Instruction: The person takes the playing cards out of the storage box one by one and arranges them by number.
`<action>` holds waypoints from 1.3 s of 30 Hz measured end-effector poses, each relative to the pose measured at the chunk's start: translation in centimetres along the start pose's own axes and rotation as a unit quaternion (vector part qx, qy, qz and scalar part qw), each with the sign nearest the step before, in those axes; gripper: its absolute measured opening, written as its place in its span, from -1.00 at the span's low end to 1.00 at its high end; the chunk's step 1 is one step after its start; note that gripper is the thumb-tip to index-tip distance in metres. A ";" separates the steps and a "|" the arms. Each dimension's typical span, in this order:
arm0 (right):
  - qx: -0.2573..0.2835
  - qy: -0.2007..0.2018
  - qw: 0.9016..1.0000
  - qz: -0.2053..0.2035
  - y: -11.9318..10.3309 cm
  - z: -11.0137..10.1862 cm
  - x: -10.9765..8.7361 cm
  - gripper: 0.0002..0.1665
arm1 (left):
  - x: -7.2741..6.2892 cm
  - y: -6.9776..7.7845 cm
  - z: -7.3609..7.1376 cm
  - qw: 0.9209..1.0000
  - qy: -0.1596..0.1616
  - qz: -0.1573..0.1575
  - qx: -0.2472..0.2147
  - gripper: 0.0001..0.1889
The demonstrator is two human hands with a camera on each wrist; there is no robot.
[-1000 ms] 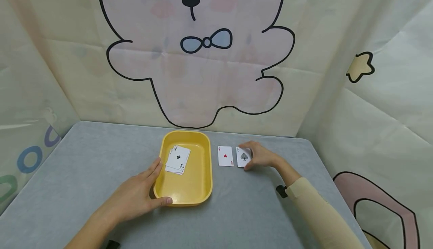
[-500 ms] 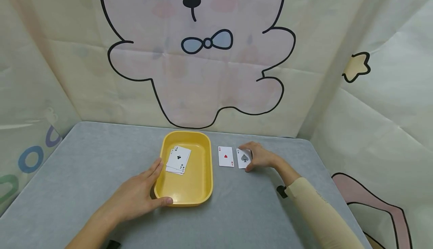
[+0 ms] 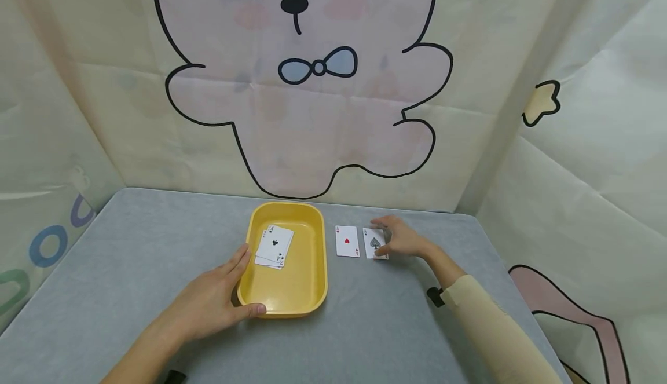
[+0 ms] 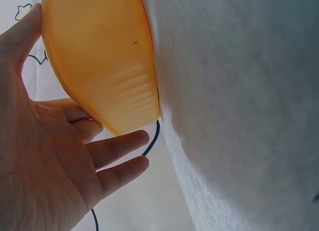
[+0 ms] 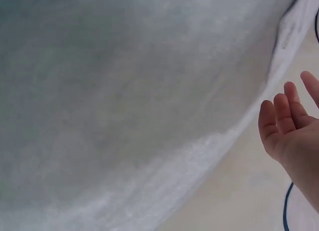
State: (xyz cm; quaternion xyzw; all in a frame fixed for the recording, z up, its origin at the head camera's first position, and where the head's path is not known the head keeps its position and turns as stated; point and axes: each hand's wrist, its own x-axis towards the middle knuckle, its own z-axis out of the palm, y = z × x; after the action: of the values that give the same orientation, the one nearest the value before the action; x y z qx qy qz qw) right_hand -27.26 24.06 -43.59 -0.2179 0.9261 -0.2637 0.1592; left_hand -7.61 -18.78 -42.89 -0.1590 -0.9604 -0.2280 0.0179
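Note:
A yellow tray (image 3: 307, 291) lies on the grey-blue table. My left hand (image 3: 211, 303) touches its near-left corner, thumb on the near rim and extended fingers against the left side; the left wrist view shows two fingers free of the tray. Several playing cards, an ace of clubs (image 3: 276, 248) on top, lie overlapped inside the tray. To its right an ace of hearts (image 3: 347, 248) lies face up, beside an ace of spades (image 3: 371, 249). My right hand (image 3: 401, 239) hovers at the spade card's right side, thumb over its lower part, index finger beyond its top edge, partly hiding it.
The table (image 3: 172, 227) backs onto a cloth with a drawn bear figure (image 3: 312, 129). Side cloths hang at left and right. A beige sleeve (image 3: 495, 326) covers the right forearm, with a black wrist camera (image 3: 435, 297) below it.
My right thumb has come off the ace of spades' lower edge and the index finger has lifted from the top, so more of the card shows. The left hand and tray stay put.

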 end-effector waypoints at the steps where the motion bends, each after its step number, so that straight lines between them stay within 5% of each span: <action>1: 0.013 0.005 1.000 0.006 -0.2 -0.2 -0.1 0.02 | 0.0 0.0 0.0 1.000 -0.001 0.000 0.000 0.20; 7: 0.056 0.023 0.998 0.022 -2.1 -1.4 -0.8 -0.03 | 0.0 0.1 -0.1 1.000 -0.001 0.003 0.000 0.21; 18: 0.070 0.036 0.996 -0.036 -5.6 -1.6 -1.3 -0.12 | -0.2 0.1 0.0 1.000 -0.003 0.002 -0.001 0.20; 39: 0.088 0.043 0.991 -0.093 -10.8 1.1 0.4 -0.19 | -0.2 0.1 0.2 1.000 0.009 0.008 0.005 0.20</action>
State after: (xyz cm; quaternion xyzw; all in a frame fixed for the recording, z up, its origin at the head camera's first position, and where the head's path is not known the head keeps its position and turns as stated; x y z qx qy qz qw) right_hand -23.69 15.16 -38.59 -0.2770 0.8810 -0.3668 0.1125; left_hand -7.35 -18.68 -43.08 -0.1648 -0.9599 -0.2249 0.0295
